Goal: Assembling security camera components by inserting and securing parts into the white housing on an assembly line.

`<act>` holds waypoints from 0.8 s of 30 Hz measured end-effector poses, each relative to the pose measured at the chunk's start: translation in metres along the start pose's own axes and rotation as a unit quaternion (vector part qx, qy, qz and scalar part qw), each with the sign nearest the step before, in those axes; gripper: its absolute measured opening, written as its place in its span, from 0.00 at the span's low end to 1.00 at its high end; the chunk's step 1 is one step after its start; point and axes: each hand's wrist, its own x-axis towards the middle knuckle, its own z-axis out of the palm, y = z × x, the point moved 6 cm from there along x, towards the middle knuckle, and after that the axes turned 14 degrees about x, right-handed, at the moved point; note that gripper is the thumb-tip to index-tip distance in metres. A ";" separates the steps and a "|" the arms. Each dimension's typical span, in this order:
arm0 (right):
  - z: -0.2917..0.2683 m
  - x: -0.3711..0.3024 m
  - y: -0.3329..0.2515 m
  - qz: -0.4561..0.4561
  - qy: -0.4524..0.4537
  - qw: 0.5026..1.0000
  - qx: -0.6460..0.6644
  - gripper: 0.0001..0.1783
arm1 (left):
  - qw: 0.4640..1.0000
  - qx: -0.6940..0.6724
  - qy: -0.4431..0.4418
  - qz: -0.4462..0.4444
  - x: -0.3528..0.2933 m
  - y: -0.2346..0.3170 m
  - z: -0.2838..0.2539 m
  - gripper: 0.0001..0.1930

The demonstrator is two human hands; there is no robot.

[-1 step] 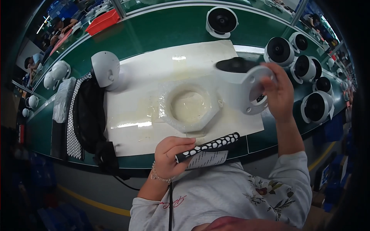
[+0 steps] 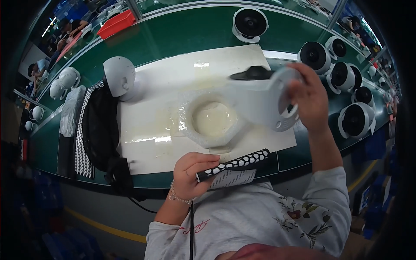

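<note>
One blurred white plastic device with a black face (image 2: 258, 102) is at the right side of the white octagonal padded ring (image 2: 186, 115), its round base held by the right hand (image 2: 310, 97), fingers partly curled. Below the ring, the left hand (image 2: 190, 174) closes its fingers on a white-spotted black bar (image 2: 236, 164).

A bench with a smooth dark-green top (image 2: 186, 34) carries a large, pale, flat sheet (image 2: 151, 104) patched with shiny clear tape, on which a thick, translucent white, octagonal ring (image 2: 216, 141) sits. A black fabric bundle with a white-patterned edge (image 2: 99, 134) lies along the sheet's left side, while rounded white housings with round black faces (image 2: 313, 57) stand clustered at the right.
</note>
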 end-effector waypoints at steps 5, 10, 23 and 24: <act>0.080 0.026 0.017 0.184 -0.156 0.967 0.083 0.16 | 0.996 -0.087 0.013 -0.028 -0.002 -0.003 -0.005 0.09; 0.088 0.026 0.025 -0.056 -0.108 0.991 -0.058 0.15 | 0.976 -0.138 0.071 -0.150 -0.014 -0.011 -0.026 0.09; 0.088 -0.037 -0.004 -0.107 -0.258 0.949 0.149 0.23 | 0.959 -0.149 0.206 -0.124 0.001 -0.001 -0.052 0.12; 0.089 -0.038 -0.002 -0.066 -0.248 0.943 0.214 0.22 | 0.956 -0.177 0.198 -0.127 0.002 -0.002 -0.049 0.13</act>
